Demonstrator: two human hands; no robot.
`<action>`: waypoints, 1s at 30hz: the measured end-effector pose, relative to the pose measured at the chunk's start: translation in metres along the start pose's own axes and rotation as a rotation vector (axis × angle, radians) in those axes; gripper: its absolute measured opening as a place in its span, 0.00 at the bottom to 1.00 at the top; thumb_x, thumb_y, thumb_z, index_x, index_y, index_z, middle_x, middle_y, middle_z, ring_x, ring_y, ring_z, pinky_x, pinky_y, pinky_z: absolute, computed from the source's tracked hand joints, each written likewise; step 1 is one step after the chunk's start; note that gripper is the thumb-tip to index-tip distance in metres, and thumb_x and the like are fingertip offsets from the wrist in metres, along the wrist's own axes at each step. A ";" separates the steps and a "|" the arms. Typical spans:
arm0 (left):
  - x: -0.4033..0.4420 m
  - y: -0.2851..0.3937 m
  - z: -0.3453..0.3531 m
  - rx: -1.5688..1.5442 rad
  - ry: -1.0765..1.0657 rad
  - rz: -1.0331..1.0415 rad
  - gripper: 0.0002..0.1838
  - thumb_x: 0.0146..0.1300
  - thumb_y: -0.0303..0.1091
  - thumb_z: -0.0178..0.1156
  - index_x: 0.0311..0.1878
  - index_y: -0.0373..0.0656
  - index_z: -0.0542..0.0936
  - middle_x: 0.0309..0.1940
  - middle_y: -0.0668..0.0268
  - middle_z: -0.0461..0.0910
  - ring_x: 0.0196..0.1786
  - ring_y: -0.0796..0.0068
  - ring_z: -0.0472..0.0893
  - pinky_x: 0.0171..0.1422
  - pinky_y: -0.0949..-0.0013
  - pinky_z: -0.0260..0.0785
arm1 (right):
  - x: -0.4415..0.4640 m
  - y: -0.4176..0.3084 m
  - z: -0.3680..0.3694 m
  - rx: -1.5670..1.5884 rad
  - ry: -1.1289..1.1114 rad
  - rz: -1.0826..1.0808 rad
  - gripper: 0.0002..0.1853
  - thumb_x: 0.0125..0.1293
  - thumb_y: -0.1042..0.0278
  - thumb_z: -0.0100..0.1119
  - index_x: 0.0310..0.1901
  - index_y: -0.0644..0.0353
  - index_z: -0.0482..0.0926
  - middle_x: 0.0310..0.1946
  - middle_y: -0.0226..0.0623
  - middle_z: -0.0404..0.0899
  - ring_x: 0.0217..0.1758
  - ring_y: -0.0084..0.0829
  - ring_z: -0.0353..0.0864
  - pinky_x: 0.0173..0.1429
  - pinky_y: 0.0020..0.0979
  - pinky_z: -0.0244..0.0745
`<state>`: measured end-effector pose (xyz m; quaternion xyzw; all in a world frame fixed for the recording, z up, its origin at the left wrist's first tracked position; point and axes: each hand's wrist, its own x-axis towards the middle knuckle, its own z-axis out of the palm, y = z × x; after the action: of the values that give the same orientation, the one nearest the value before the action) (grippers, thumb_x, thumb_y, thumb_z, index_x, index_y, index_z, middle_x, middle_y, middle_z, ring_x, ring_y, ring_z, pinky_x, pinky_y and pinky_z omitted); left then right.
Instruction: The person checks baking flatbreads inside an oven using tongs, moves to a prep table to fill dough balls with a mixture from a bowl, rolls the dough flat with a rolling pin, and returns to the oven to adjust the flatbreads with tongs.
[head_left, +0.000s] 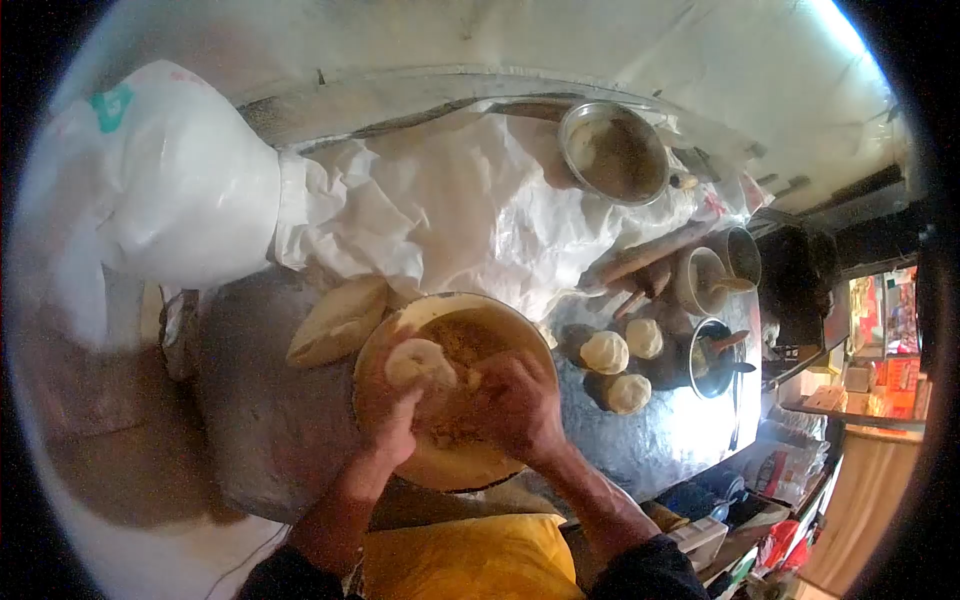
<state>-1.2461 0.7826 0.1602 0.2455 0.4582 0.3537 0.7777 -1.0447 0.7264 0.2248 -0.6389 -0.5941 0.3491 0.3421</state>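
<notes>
My left hand cups a piece of pale dough over the left side of a wide round bowl. Crumbly brown filling lies in the bowl below. Close to the dough's right edge is my right hand, above the bowl, with its fingers curled in. Something small and pale shows at those fingertips, too blurred to name.
Three dough balls sit right of the bowl. Beyond them are cups, a dark-rimmed bowl and a rolling pin. A metal bowl stands at the back. A full white sack occupies the left.
</notes>
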 end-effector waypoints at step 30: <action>-0.136 0.034 0.069 0.420 -0.336 0.342 0.23 0.75 0.44 0.54 0.64 0.37 0.77 0.62 0.59 0.78 0.64 0.67 0.75 0.71 0.63 0.65 | -0.061 -0.078 0.046 0.920 0.460 0.087 0.25 0.81 0.55 0.52 0.70 0.63 0.68 0.65 0.44 0.73 0.72 0.33 0.69 0.70 0.31 0.69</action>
<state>-1.2408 0.6945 0.2892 0.5293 0.3386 0.3315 0.7038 -1.1277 0.6708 0.2700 -0.5065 -0.2613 0.4385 0.6949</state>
